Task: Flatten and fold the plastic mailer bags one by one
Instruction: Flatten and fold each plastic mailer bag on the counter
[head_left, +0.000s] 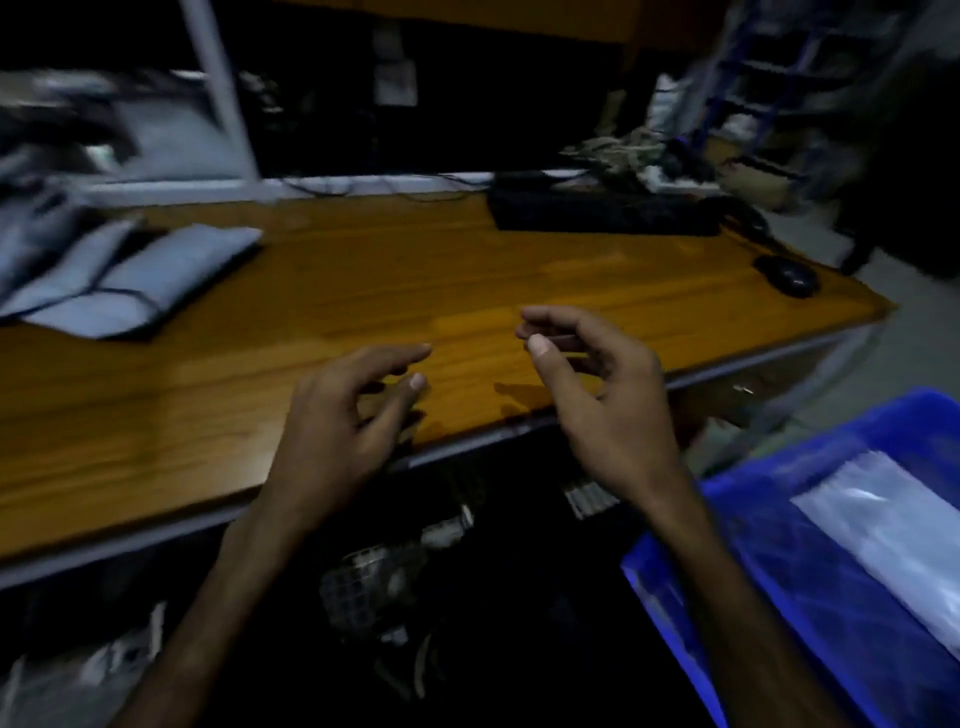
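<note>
Two bare arms in the head view, both uncovered from the bottom edge of the picture up to the wrist; no sleeve or cuff shows anywhere along them; left hand (343, 415) bare: no glove, ring or band seen; right hand (602, 400) the same, with no watch or strap at the wrist; short, pale fingernails show on both thumbs; dim light and motion blur, so finer detail can't be made out; rest of the body is out of view.
</note>
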